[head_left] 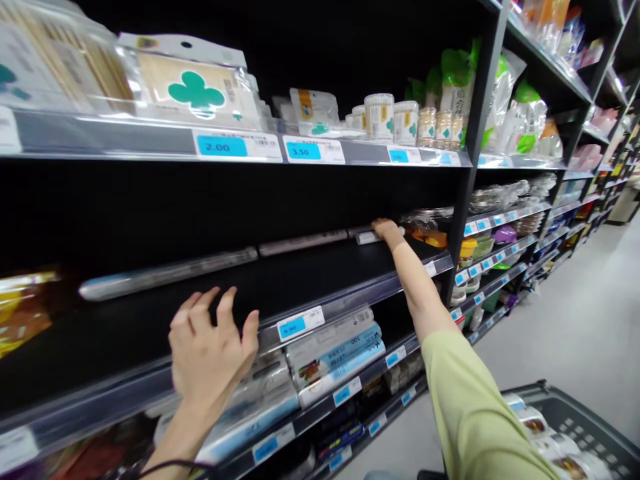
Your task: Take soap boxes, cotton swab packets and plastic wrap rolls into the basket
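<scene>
My left hand (pixel 213 350) is held over the front edge of the black shelf (pixel 300 283), fingers spread and holding nothing. Deeper on that shelf my right hand (pixel 386 230) reaches to a short white wrapped roll (pixel 369 237), its fingers closed over the middle; the fingertips are partly hidden. Along the back lie a long wrapped roll (pixel 175 272) and a pinkish-grey wrapped roll (pixel 303 244), end to end. To the right of my right hand are orange packages (pixel 433 238). Gold packaging (pixel 27 307) sits at the left end.
Above, a shelf holds a clover-marked pack (pixel 193 83) and tubs of cotton swabs (pixel 379 117). Large wrapped rolls (pixel 335 353) lie on the shelf below. A black upright (pixel 477 133) divides the bays. At lower right, a grey basket (pixel 595 423) contains packaged rolls (pixel 560 443).
</scene>
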Available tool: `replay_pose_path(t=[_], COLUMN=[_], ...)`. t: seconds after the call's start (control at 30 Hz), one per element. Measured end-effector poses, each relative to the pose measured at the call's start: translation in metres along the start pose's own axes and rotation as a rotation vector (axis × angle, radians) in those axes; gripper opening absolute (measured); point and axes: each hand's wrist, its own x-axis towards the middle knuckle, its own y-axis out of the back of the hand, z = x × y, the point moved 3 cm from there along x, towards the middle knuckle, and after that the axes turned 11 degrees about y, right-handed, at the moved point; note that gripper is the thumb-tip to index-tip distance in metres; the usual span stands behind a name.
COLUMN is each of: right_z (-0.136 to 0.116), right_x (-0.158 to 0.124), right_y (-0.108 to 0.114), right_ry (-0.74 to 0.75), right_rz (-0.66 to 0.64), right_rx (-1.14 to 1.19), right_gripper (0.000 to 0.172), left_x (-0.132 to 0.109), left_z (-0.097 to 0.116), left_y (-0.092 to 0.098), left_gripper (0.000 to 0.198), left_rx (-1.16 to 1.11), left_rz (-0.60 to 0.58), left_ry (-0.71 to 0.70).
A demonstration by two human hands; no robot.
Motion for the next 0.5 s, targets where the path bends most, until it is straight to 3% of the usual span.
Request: replay_pose_path(t=[0.2,0.5], right_z=[-0.014,-0.019], right_x=[0.034,0.034], right_y=[-0.005,-0.012], right_ry=[0.006,0.043], right_rz=[-0.025,-0.038], right_rx=[0.039,0.164], right_gripper=[0.044,0.047], left_x=[0.000,0.000], left_z=[0.000,-0.001], left_y=[0.000,0.000], left_gripper=[0.062,0.061], left_rx=[0.034,0.033], left_rz=[0.005,-0.006], left_ry=[-0.011,-0.019])
